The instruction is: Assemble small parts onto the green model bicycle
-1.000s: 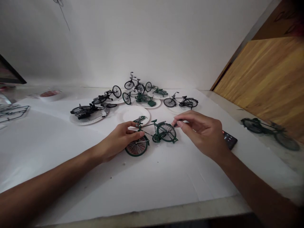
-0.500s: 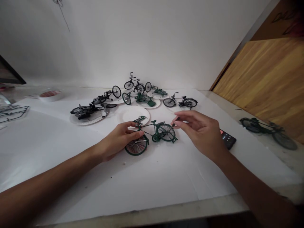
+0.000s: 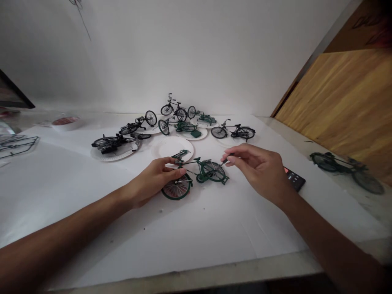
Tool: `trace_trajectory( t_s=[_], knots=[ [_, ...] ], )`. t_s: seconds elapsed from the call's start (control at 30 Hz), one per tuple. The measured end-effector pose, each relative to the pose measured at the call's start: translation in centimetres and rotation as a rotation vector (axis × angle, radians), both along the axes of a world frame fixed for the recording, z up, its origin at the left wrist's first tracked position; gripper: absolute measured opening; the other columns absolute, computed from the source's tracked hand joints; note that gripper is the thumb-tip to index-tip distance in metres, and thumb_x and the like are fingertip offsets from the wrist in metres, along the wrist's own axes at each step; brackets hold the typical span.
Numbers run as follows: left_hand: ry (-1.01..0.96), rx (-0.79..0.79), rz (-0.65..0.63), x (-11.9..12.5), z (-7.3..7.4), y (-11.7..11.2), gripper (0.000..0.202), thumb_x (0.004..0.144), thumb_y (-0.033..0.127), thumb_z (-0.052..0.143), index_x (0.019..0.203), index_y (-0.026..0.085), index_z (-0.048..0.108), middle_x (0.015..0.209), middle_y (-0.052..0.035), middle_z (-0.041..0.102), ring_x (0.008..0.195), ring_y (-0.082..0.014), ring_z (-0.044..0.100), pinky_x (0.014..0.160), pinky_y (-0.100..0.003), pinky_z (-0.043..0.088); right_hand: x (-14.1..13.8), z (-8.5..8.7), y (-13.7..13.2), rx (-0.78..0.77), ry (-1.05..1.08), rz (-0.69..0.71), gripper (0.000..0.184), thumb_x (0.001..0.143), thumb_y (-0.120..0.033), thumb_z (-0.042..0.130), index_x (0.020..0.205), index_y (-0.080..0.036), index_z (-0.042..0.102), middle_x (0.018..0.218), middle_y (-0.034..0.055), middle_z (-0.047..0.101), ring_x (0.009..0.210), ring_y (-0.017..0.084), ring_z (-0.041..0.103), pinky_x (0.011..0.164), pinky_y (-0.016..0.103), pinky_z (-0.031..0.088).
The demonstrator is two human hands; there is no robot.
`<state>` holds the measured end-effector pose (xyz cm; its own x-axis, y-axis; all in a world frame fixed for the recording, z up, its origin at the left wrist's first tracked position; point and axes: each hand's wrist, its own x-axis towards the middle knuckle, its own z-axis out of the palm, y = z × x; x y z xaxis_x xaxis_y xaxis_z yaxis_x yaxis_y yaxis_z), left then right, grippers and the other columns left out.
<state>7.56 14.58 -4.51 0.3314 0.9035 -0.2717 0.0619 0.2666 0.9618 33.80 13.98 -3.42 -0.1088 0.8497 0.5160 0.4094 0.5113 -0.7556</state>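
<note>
A small green model bicycle [image 3: 200, 177] stands tilted on the white sheet in front of me. My left hand [image 3: 159, 177] grips it at the front, with the thumb over the front wheel near the fork and the fingers behind. Close to the rear wheel, my right hand [image 3: 252, 167] pinches a small screwdriver [image 3: 227, 159] with a dark handle. Its thin metal shaft points at the rear wheel; whether the tip touches the wheel I cannot tell. A white paper plate [image 3: 159, 148] lies just behind the green bicycle.
Several black and green model bicycles stand or lie at the back, some on paper plates [image 3: 97, 158]. A phone [image 3: 295, 179] lies beyond my right wrist. Another model bicycle [image 3: 343, 166] lies at the right. A bowl [image 3: 65, 123] and wire pieces [image 3: 23, 145] are at the left.
My right hand and the screwdriver have shifted slightly; more of the thin shaft shows beside the rear wheel. My left hand keeps its hold on the bicycle.
</note>
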Motion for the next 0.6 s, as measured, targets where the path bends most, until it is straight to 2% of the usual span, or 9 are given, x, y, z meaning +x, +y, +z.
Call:
trace_trajectory(
  t_s=[0.13, 0.33, 0.5, 0.6],
  knots=[
    [0.015, -0.005, 0.002, 0.0, 0.1, -0.1, 0.046, 0.078, 0.042, 0.078, 0.111, 0.017, 0.058, 0.089, -0.0052, 0.069, 0.079, -0.0180, 0.065, 0.065, -0.027, 0.050, 0.0, -0.1, 0.1, 0.005, 0.016, -0.009, 0.011, 0.087, -0.026, 0.070, 0.096, -0.021, 0.073, 0.089, 0.0028, 0.075, 0.078, 0.017, 0.072, 0.077, 0.032, 0.063],
    [0.032, 0.017, 0.009, -0.1, -0.1, 0.0, 0.047, 0.078, 0.042, 0.078, 0.112, 0.017, 0.057, 0.089, -0.0053, 0.069, 0.081, -0.0186, 0.066, 0.067, -0.027, 0.050, -1.2, 0.5, -1.0, 0.117, 0.114, -0.119, 0.015, 0.085, -0.020, 0.071, 0.100, -0.024, 0.072, 0.094, 0.0030, 0.074, 0.082, 0.018, 0.072, 0.081, 0.036, 0.062],
    [0.028, 0.030, -0.010, 0.0, 0.1, -0.1, 0.042, 0.080, 0.041, 0.076, 0.109, 0.016, 0.057, 0.088, -0.0051, 0.067, 0.080, -0.0174, 0.064, 0.066, -0.026, 0.048, -2.9, 0.6, -2.4, 0.189, 0.016, 0.081, 0.020, 0.086, -0.013, 0.069, 0.099, -0.027, 0.073, 0.095, 0.0018, 0.074, 0.089, 0.019, 0.070, 0.081, 0.036, 0.060],
    [0.020, 0.043, -0.016, 0.0, 0.2, -0.1, 0.041, 0.081, 0.039, 0.076, 0.109, 0.016, 0.057, 0.092, -0.0060, 0.068, 0.083, -0.0175, 0.064, 0.069, -0.026, 0.049, -3.2, 0.4, -2.7, 0.198, -0.090, 0.115, 0.020, 0.089, -0.014, 0.067, 0.100, -0.029, 0.074, 0.097, 0.0008, 0.075, 0.092, 0.019, 0.070, 0.082, 0.036, 0.059]
  ],
)
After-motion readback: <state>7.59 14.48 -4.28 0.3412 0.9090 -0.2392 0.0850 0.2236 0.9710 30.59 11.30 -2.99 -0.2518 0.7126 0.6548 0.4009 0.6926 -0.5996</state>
